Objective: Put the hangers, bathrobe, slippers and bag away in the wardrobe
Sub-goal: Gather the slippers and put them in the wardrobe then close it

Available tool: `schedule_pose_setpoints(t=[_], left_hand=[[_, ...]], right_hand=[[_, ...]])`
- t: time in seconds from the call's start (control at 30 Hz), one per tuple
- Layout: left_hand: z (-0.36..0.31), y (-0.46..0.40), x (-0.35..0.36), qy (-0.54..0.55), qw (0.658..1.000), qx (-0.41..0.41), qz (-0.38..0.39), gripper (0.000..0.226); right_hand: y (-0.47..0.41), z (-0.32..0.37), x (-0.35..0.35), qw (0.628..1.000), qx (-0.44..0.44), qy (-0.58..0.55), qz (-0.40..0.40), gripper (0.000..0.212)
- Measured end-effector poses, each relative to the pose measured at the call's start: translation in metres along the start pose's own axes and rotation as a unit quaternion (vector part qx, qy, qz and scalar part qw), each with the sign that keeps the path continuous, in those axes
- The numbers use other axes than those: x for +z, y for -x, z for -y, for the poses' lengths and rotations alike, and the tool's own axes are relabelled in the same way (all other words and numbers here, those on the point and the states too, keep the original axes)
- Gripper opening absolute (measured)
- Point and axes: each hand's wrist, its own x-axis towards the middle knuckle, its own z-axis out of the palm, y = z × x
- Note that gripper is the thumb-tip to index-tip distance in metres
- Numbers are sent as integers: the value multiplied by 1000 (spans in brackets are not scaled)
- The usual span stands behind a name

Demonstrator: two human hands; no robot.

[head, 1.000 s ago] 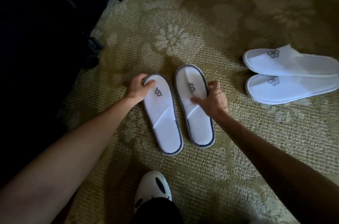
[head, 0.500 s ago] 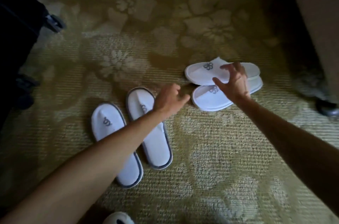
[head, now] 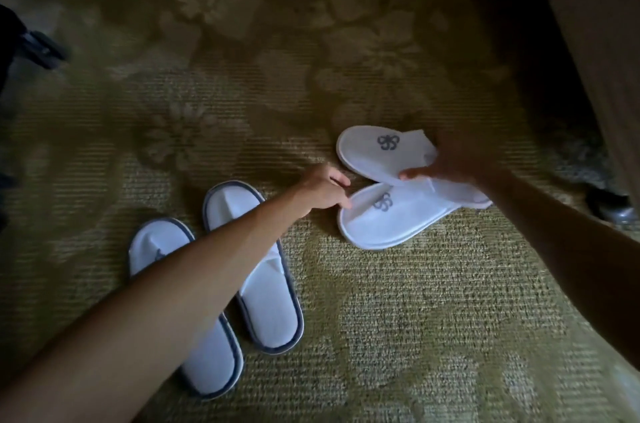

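Two pairs of white slippers lie on the patterned carpet. The grey-trimmed pair (head: 266, 284) sits side by side at the lower left, partly hidden under my left forearm. The plain white pair with grey logos lies to the right, toes pointing left. My right hand (head: 453, 163) grips the far slipper (head: 374, 152) at its middle, thumb on its near edge. My left hand (head: 322, 190) touches the toe rim of the near slipper (head: 391, 218) with its fingertips.
A dark suitcase wheel (head: 43, 48) shows at the left edge. A dark furniture panel (head: 595, 41) rises at the right, with a caster (head: 613, 208) on the carpet beside it. Open carpet (head: 433, 336) stretches in front of the slippers.
Both hands left the grey-trimmed pair and travelled right to the logo pair. My right hand has come down onto the far slipper, and my left hand has reached the near slipper's toe.
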Motion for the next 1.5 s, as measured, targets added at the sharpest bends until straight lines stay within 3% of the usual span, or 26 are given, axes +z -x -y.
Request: schedule_pose_setpoints(t=[0.13,0.3,0.37,0.47,0.57,0.67,0.87,1.1,1.3,1.4,1.5], left_hand=[[7,6,-26,-107,993,56,2,33],[15,3,-56,-153,982,105,-30,39],[22,0,-56,-140,980,124,-64,31],[33,-2,-51,-58,976,115,-175,16],[48,8,-52,14,959,50,-277,32],[57,23,-49,-39,966,52,-250,35],[50,64,-86,58,951,145,-267,23],[145,138,-163,-18,960,71,-269,20],[202,150,-154,11,946,18,-324,24],[198,150,-140,60,925,30,-375,39],[209,159,-117,82,868,-29,-490,54]], right_hand=[[42,-6,24,985,29,-170,-23,67],[106,17,85,949,93,-300,-6,46],[126,36,108,937,109,-330,-41,51],[147,48,123,919,128,-360,-94,60],[151,47,122,912,136,-374,-104,67],[149,48,117,914,120,-374,-104,67],[163,83,81,870,29,-472,-140,30],[151,176,125,926,1,-378,-18,47],[152,220,161,938,-23,-344,-22,44],[155,230,155,955,-39,-288,-58,44],[152,231,151,970,-43,-232,-62,68]])
